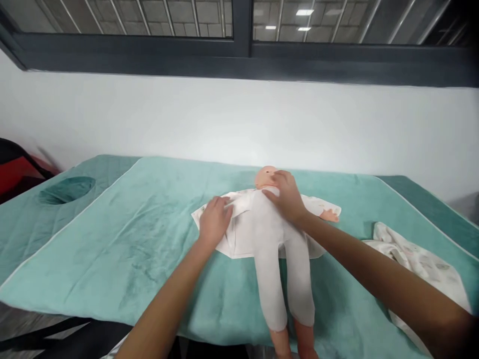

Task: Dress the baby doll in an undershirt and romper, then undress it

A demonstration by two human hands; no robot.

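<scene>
On green cloth [130, 224] lies a doll [269, 224] — the right hand [285, 197], thumb and fingers apart, is at its neck; the left hand [214, 222] pinches the white shirt [241, 239].

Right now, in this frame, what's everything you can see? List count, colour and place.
Doll: 1, pink, on its back, centre
Doll's suit: 1, white, over its torso and legs
Printed garment: 1, white, spread beneath the doll
Crumpled cloth: 1, white printed, right
Bed cover: 1, teal, below all these
Hollow: 1, teal, far left
Red-and-black item: 1, left edge, unclear
Black item: 1, bottom left, unclear
Wall: 1, white, behind
Window frame: 1, dark grey, top
Bars: several, grey, beyond it
Left hand: 1, bare, at the printed garment
Right hand: 1, bare, on the doll's upper chest
</scene>
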